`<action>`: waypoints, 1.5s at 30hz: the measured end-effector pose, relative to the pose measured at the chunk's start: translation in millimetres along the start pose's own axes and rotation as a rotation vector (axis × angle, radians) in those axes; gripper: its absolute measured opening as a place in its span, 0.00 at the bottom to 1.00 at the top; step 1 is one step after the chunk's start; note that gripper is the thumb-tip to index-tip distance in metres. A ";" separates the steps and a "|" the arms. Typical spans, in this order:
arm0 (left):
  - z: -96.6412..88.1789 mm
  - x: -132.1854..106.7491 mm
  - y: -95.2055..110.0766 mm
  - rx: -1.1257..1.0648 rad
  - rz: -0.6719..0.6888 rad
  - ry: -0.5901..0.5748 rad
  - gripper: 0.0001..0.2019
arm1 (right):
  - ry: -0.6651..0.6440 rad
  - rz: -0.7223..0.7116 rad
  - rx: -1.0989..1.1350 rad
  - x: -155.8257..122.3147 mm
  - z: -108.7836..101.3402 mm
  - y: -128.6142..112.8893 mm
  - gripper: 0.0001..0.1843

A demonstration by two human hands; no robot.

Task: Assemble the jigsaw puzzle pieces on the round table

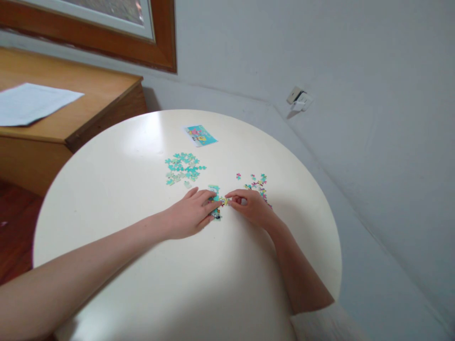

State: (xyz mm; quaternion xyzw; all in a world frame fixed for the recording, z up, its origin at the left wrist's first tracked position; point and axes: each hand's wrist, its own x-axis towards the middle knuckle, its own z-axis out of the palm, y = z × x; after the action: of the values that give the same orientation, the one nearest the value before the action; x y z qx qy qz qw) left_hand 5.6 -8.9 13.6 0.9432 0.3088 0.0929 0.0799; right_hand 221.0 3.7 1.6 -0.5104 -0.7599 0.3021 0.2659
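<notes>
A round cream table (pixel 142 156) carries a small jigsaw. My left hand (pixel 190 213) lies with its fingers pressed flat on a joined strip of teal puzzle pieces (pixel 214 195), holding it down. My right hand (pixel 250 206) pinches a small yellow puzzle piece (pixel 224 201) between thumb and forefinger at the strip's right edge. A loose cluster of teal pieces (pixel 184 168) lies further away on the left. Several pink and multicoloured pieces (pixel 259 182) lie just beyond my right hand. A small reference picture card (pixel 200 135) rests near the far rim.
A wooden desk (pixel 88 102) with a sheet of white paper (pixel 30 103) stands at the left. A framed picture (pixel 156 45) hangs on the grey wall. A white wall socket (pixel 299 99) sits low on the wall. Reddish wooden floor (pixel 14 227) shows at the left.
</notes>
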 end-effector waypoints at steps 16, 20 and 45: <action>0.5 0.3 -0.2 0.005 0.007 0.006 0.19 | -0.006 -0.010 -0.021 1.1 -1.1 -1.8 0.07; 1.0 0.5 -0.1 0.009 0.002 0.020 0.18 | 0.006 -0.018 -0.019 0.7 -1.0 -2.1 0.07; 0.5 0.4 0.1 0.012 0.000 0.018 0.18 | -0.014 -0.026 0.008 0.6 -1.6 -4.6 0.06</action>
State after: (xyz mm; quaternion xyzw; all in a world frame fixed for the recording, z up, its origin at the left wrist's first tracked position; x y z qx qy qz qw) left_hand 6.1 -8.9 13.1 0.9428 0.3100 0.0993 0.0716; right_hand 219.1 3.2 6.1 -0.4972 -0.7671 0.3054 0.2665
